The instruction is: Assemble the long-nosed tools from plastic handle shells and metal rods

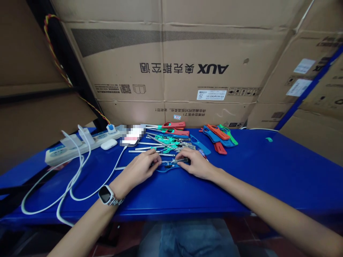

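A blue half-casing of a long utility lighter [163,170] lies on the blue table between my hands, with thin white wire and a small black part in it. The metal tube [120,168] pokes out to the left from under my left hand. My left hand [144,165] has its fingers closed at the casing's tube end, by the wire; the fingertips are partly hidden. My right hand [197,165] pinches a clear lighter fuel tank [181,160] over the casing's other end. Just behind lie several metal tubes [151,153] and teal lighter parts [168,142].
Red casings [174,125] lie at the back; orange [218,131] and blue casings [200,144] sit further right. At left are a phone [132,136], a white earbud case [108,144], a power strip [88,142] and looping white cables [72,182]. Cardboard [171,46] walls the back.
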The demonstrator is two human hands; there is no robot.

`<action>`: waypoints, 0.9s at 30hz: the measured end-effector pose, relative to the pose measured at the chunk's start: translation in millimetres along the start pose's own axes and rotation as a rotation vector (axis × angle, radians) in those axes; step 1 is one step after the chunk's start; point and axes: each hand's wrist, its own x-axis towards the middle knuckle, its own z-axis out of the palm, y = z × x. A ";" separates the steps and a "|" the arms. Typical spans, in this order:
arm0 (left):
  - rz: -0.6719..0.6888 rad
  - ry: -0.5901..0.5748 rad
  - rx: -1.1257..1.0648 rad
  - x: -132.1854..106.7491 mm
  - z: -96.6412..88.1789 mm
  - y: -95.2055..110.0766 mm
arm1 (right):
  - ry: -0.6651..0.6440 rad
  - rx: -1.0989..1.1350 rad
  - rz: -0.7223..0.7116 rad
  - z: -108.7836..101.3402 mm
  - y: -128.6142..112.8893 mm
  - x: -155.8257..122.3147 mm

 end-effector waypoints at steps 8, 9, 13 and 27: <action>0.027 -0.024 0.010 -0.4 -3.4 -1.9 | -0.043 -0.088 -0.040 -3.5 -6.6 0.0; 0.029 -0.023 0.014 -0.4 -2.9 -1.9 | -0.046 -0.101 -0.046 -3.6 -7.7 -0.4; 0.038 -0.012 0.019 -1.0 -2.3 -0.9 | -0.025 -0.101 -0.038 -1.1 -8.9 -1.8; 0.027 -0.057 0.020 -0.7 -0.4 -1.9 | 0.002 -0.037 0.040 4.7 -5.3 1.3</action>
